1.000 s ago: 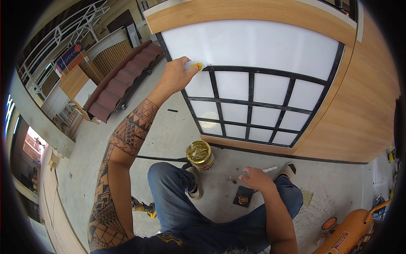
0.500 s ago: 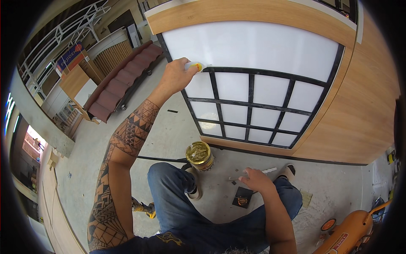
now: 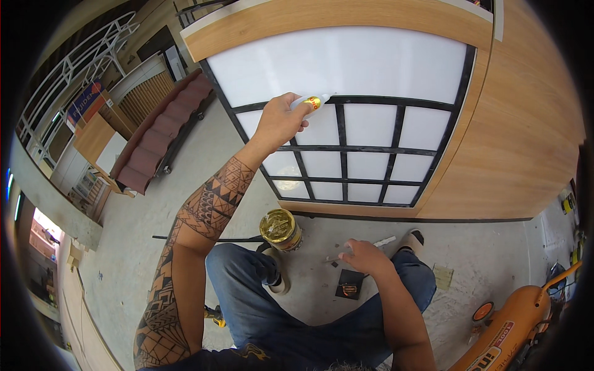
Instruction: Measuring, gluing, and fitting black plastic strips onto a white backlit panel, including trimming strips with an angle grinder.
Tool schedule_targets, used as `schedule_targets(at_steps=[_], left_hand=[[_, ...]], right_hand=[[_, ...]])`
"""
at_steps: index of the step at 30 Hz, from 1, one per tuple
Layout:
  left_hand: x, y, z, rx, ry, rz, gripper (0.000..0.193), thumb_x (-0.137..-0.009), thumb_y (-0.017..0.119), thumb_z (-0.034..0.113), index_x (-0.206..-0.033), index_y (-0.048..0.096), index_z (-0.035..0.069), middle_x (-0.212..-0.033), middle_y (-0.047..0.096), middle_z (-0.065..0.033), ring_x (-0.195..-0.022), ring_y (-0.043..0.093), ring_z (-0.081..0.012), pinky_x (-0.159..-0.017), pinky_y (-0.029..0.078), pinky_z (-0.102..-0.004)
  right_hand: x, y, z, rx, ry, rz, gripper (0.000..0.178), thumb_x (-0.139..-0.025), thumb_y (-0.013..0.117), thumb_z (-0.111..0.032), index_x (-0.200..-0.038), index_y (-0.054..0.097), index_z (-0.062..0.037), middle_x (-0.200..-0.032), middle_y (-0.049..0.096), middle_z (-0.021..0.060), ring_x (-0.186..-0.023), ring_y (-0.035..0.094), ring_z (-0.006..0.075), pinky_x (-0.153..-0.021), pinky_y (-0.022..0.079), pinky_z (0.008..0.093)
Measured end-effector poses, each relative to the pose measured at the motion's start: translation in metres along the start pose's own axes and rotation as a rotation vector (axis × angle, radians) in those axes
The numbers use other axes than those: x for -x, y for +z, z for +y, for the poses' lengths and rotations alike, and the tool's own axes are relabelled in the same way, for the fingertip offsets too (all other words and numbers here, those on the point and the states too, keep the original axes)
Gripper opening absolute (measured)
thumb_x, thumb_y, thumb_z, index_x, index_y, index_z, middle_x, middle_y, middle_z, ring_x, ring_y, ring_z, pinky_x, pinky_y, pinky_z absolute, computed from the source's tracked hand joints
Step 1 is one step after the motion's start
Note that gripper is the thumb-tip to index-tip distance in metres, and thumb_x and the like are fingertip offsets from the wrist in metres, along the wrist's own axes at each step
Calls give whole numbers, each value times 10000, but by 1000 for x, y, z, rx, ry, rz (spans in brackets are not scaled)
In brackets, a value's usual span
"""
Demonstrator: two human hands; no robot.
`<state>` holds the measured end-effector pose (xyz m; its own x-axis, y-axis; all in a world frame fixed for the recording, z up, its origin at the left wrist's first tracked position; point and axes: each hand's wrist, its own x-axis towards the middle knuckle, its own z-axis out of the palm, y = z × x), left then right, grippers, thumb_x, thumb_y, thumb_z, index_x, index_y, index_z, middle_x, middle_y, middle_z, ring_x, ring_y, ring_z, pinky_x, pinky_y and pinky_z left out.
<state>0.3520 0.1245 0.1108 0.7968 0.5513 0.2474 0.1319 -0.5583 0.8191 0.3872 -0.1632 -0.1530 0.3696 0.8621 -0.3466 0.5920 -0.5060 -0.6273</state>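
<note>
My left hand (image 3: 281, 123) grips a small white squeeze bottle (image 3: 307, 104) with a yellow label. Its thin nozzle points right, at the upper edge of a black strip (image 3: 396, 101) that crosses a glossy white panel (image 3: 346, 62). More black strips divide the panel's lower part into small panes. My right hand (image 3: 369, 258) hangs low by my right knee, thumb and forefinger apart and loosely bent. Just beyond it a thin whitish tool (image 3: 385, 242) shows, partly hidden behind the fingers; I cannot tell whether they touch it.
An open tin (image 3: 280, 227) with a gold-coloured top stands by my left foot. A black square card (image 3: 350, 284) lies between my legs. An orange tank (image 3: 516, 328) is at the lower right. Wood-look boards (image 3: 513, 123) flank the panel. A brown padded bench (image 3: 162, 133) stands far left.
My left hand has carried the bottle rightward along the top black strip. The whole view has shifted a little. My right hand stays low near the knee.
</note>
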Motion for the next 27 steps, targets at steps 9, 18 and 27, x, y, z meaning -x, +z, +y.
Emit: schedule_targets(at_steps=[9,18,27], left_hand=[[-12,3,14,-381,142,67,506,-960,628,315,-1202,699,-124,-722,745,-160,-635,733,-215,-654,593,-353],[-12,1,16,-421,156,60,513,-955,620,319,-1173,697,-139,-708,745,-161,-648,748,-233,-682,605,-358],[-4,19,13,59,-29,-23,414,-1049,615,271,-1252,674,-85,-1051,740,-161,-852,750,-169,-763,620,-271]], right_hand=[[-1,2,5,-8,-7,3,565,-1009,687,-439,-1351,643,8,-1209,733,281,-1163,695,452,-1006,537,523],[-2,2,3,-20,-30,10,548,-1008,686,-424,-1326,651,20,-1180,734,299,-1136,703,459,-994,545,522],[-5,8,9,-32,-13,44,540,-1007,683,-430,-1315,654,13,-1216,737,267,-1151,704,438,-989,552,514]])
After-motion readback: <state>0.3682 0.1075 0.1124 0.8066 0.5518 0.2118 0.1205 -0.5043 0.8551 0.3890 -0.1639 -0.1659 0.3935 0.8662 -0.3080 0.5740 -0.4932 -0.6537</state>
